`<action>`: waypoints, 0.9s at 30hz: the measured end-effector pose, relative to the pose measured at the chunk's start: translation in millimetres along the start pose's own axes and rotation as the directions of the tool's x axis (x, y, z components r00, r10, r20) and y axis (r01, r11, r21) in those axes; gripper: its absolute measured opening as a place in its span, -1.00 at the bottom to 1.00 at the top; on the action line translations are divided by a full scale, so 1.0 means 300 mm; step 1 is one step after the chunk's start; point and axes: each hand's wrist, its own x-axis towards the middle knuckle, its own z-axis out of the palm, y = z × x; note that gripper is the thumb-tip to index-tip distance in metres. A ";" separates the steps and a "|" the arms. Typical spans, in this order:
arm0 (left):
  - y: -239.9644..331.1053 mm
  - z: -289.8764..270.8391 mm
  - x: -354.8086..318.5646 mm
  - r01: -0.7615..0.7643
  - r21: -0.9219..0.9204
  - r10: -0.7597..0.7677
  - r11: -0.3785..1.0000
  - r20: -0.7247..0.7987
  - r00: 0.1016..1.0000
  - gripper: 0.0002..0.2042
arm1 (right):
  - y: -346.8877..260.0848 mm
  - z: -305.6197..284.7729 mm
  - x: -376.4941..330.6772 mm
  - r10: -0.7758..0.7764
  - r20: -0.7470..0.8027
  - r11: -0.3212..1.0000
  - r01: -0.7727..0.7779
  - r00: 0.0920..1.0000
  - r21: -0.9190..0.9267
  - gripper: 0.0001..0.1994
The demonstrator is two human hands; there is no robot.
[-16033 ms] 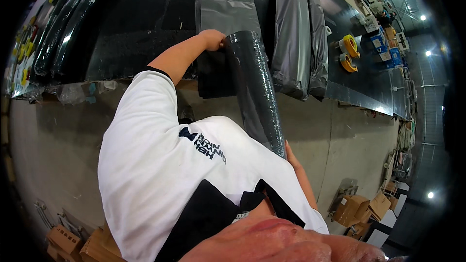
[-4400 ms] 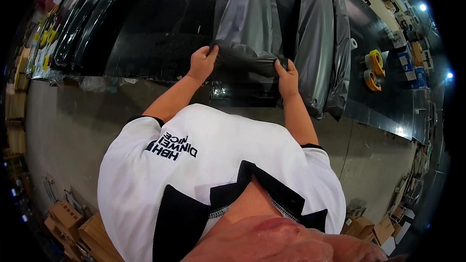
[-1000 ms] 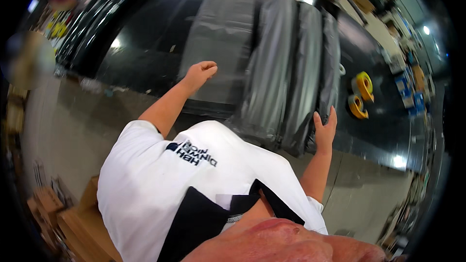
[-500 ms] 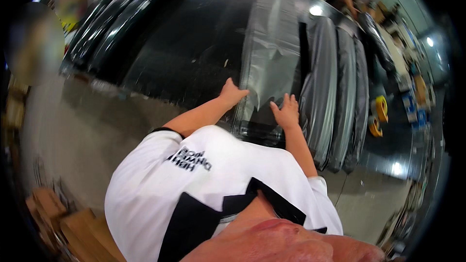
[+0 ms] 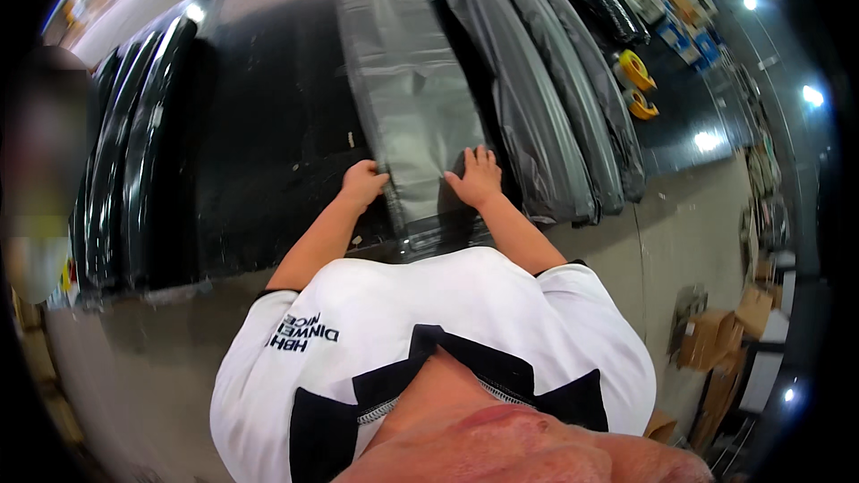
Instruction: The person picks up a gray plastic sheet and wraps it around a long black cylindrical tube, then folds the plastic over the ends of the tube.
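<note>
Press right hand (image 5: 477, 177) flat, fingers spread, on grey plastic bag (image 5: 407, 89); pinch bag's left edge with curled left hand (image 5: 362, 185). Smooth outward, avoiding creases.

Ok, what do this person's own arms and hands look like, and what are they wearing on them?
Both arms are bare from the short white T-shirt sleeves down. The left hand and right hand are bare, with no gloves visible. The shirt has a black collar panel.
</note>
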 end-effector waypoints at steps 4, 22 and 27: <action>0.028 -0.080 -0.044 0.065 -0.057 -0.061 0.996 0.071 0.996 -0.79 | 0.004 -0.065 -0.064 -0.123 -0.197 0.981 0.150 0.973 0.125 -0.28; 0.431 0.174 -0.008 0.046 0.767 0.283 0.640 -0.291 0.914 -0.32 | 1.594 -0.786 -0.042 -0.043 -0.434 0.978 -0.052 0.900 -0.204 -0.26; 0.871 0.856 0.109 -0.352 0.790 0.694 0.501 -0.124 0.709 -0.40 | 1.912 -0.821 0.086 -0.070 -0.252 0.979 0.018 0.965 -0.201 -0.18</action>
